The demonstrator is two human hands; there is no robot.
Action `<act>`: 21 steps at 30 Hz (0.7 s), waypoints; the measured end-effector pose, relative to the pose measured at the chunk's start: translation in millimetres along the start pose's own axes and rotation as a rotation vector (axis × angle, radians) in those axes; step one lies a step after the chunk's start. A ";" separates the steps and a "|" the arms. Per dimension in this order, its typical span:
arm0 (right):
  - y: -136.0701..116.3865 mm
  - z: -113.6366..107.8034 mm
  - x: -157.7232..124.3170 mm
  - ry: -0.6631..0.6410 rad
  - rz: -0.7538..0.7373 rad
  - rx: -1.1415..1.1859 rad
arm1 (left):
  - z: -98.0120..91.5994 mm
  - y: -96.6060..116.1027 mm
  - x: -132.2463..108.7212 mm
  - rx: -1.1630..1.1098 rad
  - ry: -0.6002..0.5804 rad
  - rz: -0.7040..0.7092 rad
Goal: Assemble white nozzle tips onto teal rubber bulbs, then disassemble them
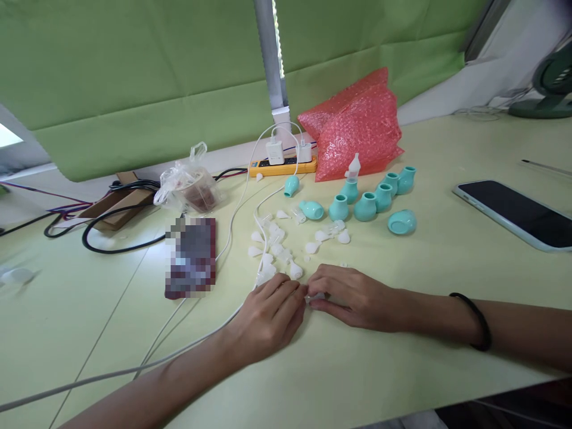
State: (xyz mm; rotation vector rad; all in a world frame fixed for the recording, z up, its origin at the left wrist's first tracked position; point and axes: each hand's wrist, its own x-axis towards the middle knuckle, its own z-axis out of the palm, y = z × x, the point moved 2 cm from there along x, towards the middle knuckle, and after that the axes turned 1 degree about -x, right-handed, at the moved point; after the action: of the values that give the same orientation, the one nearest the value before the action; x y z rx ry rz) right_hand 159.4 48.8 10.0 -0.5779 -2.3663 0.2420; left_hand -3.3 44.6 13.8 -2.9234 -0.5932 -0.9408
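Observation:
My left hand is closed, its fingers curled down near the table, and what they hold is hidden. Its fingertips meet those of my right hand, which pinches a small translucent plastic piece. Just beyond my fingers lie several loose white, translucent nozzle tips, some with clear sleeves. Behind my right hand, several teal squeeze bulbs stand with their openings up. One teal bulb lies on its side, and another bulb has a clear-and-white nozzle upright in its mouth.
A white cable runs across the table past my left forearm. At the back are a yellow power strip, a red bubble-wrap bag and a bagged tape roll. A phone lies right; a blurred dark-red item lies left.

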 end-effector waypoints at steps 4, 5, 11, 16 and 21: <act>-1.0 0.2 0.0 -0.009 0.019 0.009 | -0.8 4.4 -0.5 0.031 -0.028 0.025; -0.6 0.7 -0.7 -0.015 0.025 0.013 | -1.5 4.6 -0.5 0.000 -0.033 0.010; -0.4 1.1 -4.1 0.043 -0.056 0.046 | -10.6 -1.9 2.9 -0.380 0.055 -0.306; -4.2 -5.8 -4.4 0.113 -0.203 -0.039 | -11.5 -2.7 7.5 -0.418 -0.058 -0.399; -4.0 -4.8 -5.3 0.115 -0.176 -0.068 | -10.8 -0.1 6.8 -0.375 -0.047 -0.310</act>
State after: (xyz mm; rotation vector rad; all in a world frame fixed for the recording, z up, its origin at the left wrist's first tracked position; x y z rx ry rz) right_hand 164.7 42.8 11.8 -0.4007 -2.3040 0.0489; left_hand -4.4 45.7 26.5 -3.2495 -0.9975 -1.1233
